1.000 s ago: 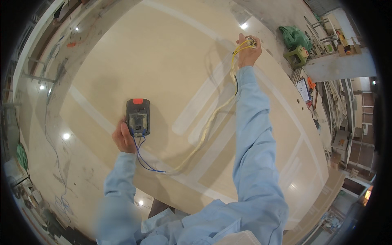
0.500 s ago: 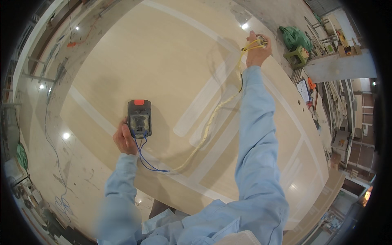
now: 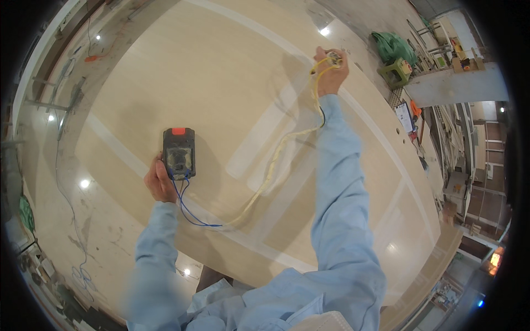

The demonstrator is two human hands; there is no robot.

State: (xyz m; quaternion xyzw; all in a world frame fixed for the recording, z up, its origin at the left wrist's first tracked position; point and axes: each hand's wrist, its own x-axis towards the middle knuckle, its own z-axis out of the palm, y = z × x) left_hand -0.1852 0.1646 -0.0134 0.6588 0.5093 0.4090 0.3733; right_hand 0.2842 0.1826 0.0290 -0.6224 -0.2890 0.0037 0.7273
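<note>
the battery (image 3: 178, 154) is over the left part of the worktop (image 3: 182, 66), in your left hand (image 3: 159, 183). your left grip is clamped on its near left edge, thumb and fingers kept to the side, probably so that the face and the wire ends stay uncovered. the red tab points away from you and the wired end toward you, which seems to let the blue wires (image 3: 190, 212) hang out without a sharp bend. whether it touches the worktop you cannot tell from this view.

it is a black, blocky case with rounded corners, a bright red tab at the far end, and a rough, yellowish-tan smear around a dark middle. the blue wires enter at its near end.

they run to the pale yellow cord (image 3: 273, 160), which curves rightward and away from you to your right hand (image 3: 332, 77). there your right grip is closed around a small round piece (image 3: 333, 58), its wired side turned up, perhaps to keep the yellow wires (image 3: 316, 83) free. your hands are well apart, so the cord is spread out between them, with a bend rather than a straight pull.

beyond the worktop, on the far right, are a green bag (image 3: 393, 48), a stool (image 3: 396, 73) and a clipboard (image 3: 404, 116).
</note>
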